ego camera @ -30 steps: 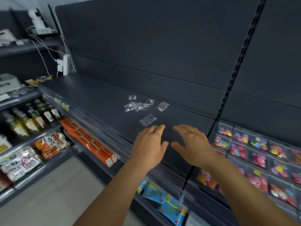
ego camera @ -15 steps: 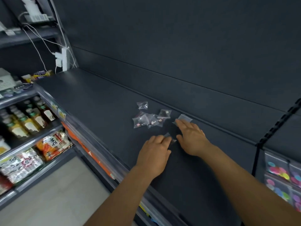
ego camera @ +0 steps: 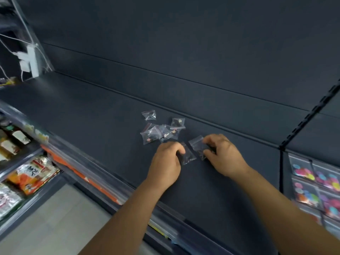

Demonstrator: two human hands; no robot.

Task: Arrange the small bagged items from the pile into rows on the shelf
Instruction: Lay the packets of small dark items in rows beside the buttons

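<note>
A person's two bare hands work over a dark grey shelf (ego camera: 95,115). The left hand (ego camera: 166,163) has its fingers curled down, pinching the near edge of a small clear bag (ego camera: 188,154) that lies flat on the shelf just beyond its fingertips. The right hand (ego camera: 225,155) also has its fingers bent, its fingertips and thumb grasping a second clear bag (ego camera: 197,144). That bag's free corner sticks out to the left of the fingers, almost touching the first bag. The two bags sit side by side between the hands; whether they overlap is hard to tell, and their dark contents cannot be made out.

Just beyond the left hand's knuckles lies the pile of small bags (ego camera: 159,134), a loose heap of clear pouches with tiny pink and pale pieces inside. One single bag (ego camera: 149,115) lies apart at the far side of the pile, and another bag (ego camera: 178,122) lies at its far right edge, close to the shelf's back panel.

Far to the right of the right hand's fingers, packets of bright coloured discs (ego camera: 316,183) are laid out in rows. To the left of the left hand, on lower shelves, are bottles (ego camera: 12,140) and an orange snack packet (ego camera: 32,174), all blurred.
</note>
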